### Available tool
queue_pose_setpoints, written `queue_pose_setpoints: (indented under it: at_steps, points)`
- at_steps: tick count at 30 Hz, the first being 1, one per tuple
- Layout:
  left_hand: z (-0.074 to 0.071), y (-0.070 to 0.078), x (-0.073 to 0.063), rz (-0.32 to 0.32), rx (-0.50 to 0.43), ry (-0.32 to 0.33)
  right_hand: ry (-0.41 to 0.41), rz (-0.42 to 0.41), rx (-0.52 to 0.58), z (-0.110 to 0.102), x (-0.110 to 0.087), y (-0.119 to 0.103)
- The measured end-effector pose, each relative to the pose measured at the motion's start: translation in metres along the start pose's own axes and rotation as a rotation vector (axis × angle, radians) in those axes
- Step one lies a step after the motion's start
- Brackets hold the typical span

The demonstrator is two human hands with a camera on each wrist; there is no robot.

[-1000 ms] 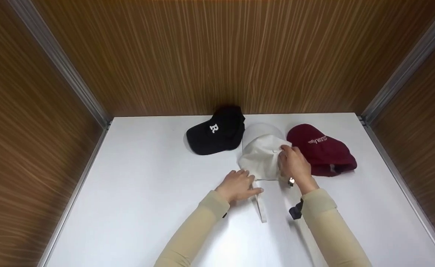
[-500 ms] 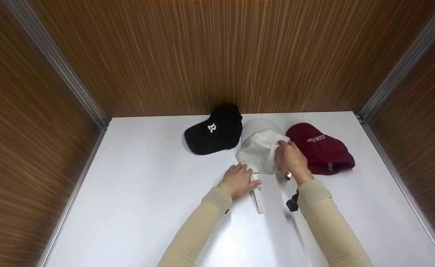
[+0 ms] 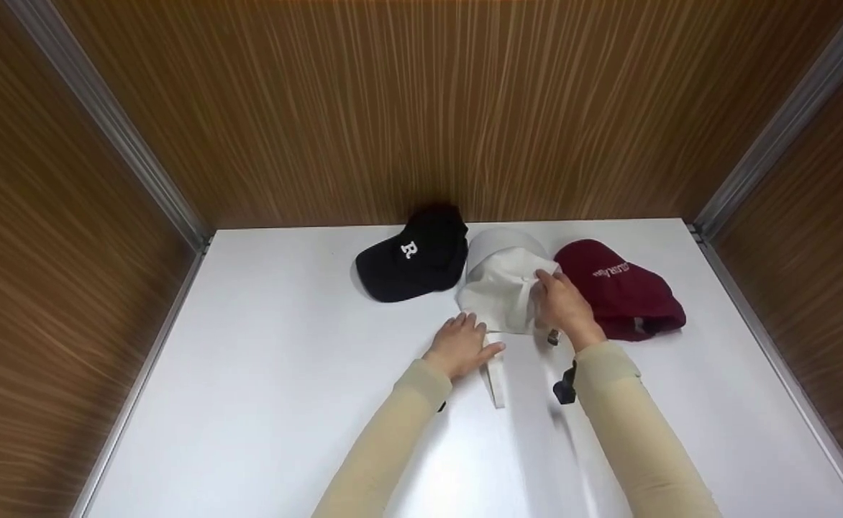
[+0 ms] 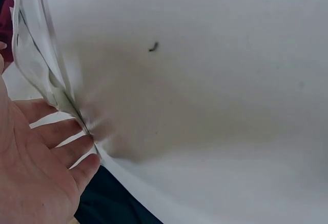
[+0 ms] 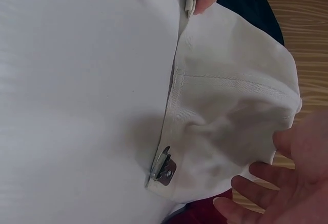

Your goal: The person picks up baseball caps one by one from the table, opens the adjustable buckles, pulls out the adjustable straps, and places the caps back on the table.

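Observation:
A white baseball cap [image 3: 497,291] lies on the white table with its brim pointing away and its back toward me. My left hand [image 3: 457,347] rests its fingers on the cap's near left edge, where a loose white strap [image 3: 495,381] trails toward me; its thumb stands apart. In the left wrist view, the left fingers [image 4: 72,149] are spread and touch the cap's rim. On the other side, my right hand [image 3: 567,306] touches the crown with relaxed fingers. The right wrist view shows a metal buckle [image 5: 164,170] on a brown patch at the cap's back edge.
A black cap [image 3: 432,259] with a white R lies close on the left. To the right sits a maroon cap [image 3: 616,291] with pale lettering, next to the white cap. Wood-grain panels [image 3: 335,108] wall in the table [image 3: 270,374] at the back and sides.
The white cap has slid slightly away from me, toward the back wall, with both hands staying on it. The black and maroon caps lie as before.

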State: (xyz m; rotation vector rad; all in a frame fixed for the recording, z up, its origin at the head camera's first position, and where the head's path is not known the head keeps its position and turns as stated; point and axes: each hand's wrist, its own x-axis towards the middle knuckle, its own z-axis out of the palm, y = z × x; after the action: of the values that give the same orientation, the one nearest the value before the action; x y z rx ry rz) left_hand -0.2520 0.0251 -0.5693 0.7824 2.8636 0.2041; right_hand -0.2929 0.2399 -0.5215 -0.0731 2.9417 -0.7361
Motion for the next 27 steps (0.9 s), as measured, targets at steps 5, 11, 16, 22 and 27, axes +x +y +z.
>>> queue_pose_setpoints:
  at_steps: [5,11,16,22,27]
  points:
    - [-0.002,0.001,0.001,-0.027,-0.046,-0.028,-0.026,-0.022,0.01,-0.002,0.003,0.001]
    - [-0.003,0.0,0.0,-0.021,-0.066,-0.017,-0.022,-0.028,0.011,-0.004,0.003,0.001]
    - [-0.001,-0.002,-0.004,0.017,-0.045,0.049,0.039,0.011,0.009,-0.009,-0.003,-0.004]
    - [-0.005,-0.005,-0.012,0.045,-0.021,0.202,0.137,0.009,0.016,-0.019,-0.012,-0.02]
    - [-0.013,-0.016,-0.023,0.054,0.014,0.339,0.136,-0.052,0.038,-0.019,-0.024,-0.035]
